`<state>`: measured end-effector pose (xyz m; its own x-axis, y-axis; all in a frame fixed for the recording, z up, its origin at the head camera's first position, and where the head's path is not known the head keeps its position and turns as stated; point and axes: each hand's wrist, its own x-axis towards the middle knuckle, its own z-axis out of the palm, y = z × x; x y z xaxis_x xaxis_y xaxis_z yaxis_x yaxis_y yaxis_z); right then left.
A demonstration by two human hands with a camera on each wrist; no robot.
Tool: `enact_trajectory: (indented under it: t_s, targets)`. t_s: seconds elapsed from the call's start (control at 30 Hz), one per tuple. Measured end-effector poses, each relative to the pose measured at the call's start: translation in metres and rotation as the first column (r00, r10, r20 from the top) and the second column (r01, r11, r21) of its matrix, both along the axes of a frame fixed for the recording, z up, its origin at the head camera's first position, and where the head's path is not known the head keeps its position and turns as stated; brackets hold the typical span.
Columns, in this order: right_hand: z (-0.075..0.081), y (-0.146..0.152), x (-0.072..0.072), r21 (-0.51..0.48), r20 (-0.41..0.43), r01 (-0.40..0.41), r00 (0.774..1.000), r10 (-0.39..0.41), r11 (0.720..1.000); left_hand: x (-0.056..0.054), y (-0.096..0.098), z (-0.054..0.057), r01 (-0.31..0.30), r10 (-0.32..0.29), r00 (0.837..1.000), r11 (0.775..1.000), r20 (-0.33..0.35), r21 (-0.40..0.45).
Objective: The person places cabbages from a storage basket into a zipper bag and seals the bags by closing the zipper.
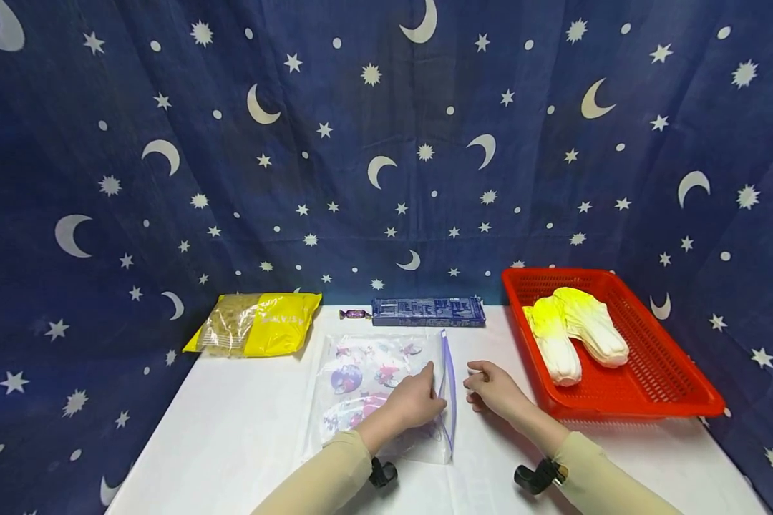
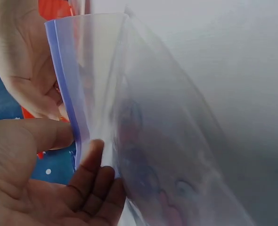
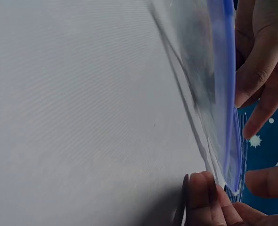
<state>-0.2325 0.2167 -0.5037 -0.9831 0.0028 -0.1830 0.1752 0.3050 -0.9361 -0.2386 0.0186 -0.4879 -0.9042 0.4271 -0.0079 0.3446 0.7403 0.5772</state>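
Observation:
A clear zip bag [image 1: 361, 408] with pink and purple cartoon prints lies flat on the white table, its purple zip strip [image 1: 449, 372] facing right. My left hand [image 1: 415, 400] is over that open end, thumb at the strip and fingers along the film. The left wrist view shows the raised lip of the bag [image 2: 96, 56] between this thumb and the bent fingers. Just right of the strip, my right hand [image 1: 496, 390] hovers with loosely bent fingers and holds nothing. Its thumb and fingers [image 3: 200, 193] stand apart near the bag's mouth.
A red plastic basket [image 1: 670, 343] on the right contains two Chinese cabbages [image 1: 554, 350]. A yellow packet [image 1: 277, 325] with a see-through panel lies back left. Along the back are a dark blue box [image 1: 428, 312] and a purple wrapped candy [image 1: 354, 314], before a star-patterned curtain [image 1: 335, 214].

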Motion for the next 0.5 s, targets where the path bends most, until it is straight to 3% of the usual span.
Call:
enact_trajectory:
  t_s: [0.3,0.5]
  targets:
    - [-0.001,-0.023,-0.007,0.03,-0.046,-0.018,0.999,0.019,0.999,-0.004,-0.007,-0.008,0.012,-0.021,0.998,0.989,0.054,0.149]
    - [-0.004,-0.029,-0.008,-0.002,-0.049,-0.004,0.999,0.004,1.0,-0.004,-0.01,-0.011,0.04,-0.053,0.996,0.981,0.065,0.192]
